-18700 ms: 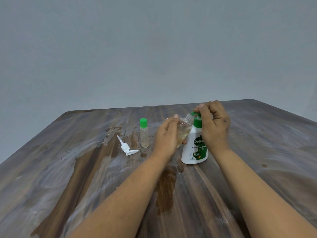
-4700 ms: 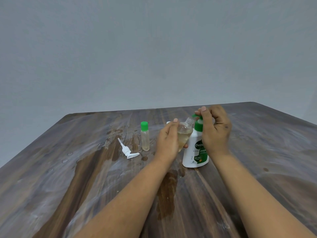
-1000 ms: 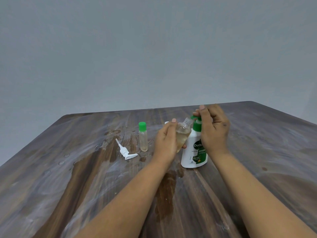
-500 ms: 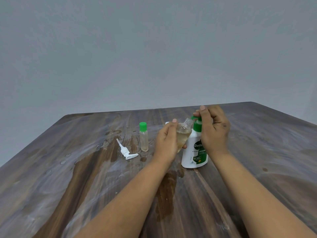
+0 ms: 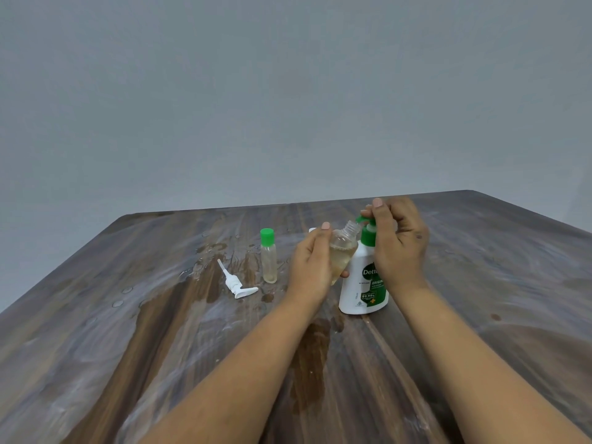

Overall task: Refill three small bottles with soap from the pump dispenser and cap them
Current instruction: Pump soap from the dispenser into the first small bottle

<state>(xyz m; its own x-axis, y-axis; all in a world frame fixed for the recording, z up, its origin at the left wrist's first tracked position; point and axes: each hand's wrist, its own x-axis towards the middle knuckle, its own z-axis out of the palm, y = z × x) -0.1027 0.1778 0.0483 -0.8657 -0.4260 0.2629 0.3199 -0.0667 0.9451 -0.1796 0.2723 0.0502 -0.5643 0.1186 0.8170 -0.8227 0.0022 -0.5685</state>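
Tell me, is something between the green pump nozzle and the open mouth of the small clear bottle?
Nothing visible. The left hand tilts the small clear bottle, its mouth right beside the green pump nozzle.

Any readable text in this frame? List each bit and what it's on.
"Dett", brand cut off by the right hand: on the white soap dispenser
"ORIGI", also cut off: same label, below the brand
"99.99%": green lower part of that label
Fine print around it and the small mark at the bottom: too small to read
Small capped bottle, open bottle in the left hand, loose white pump: no text visible
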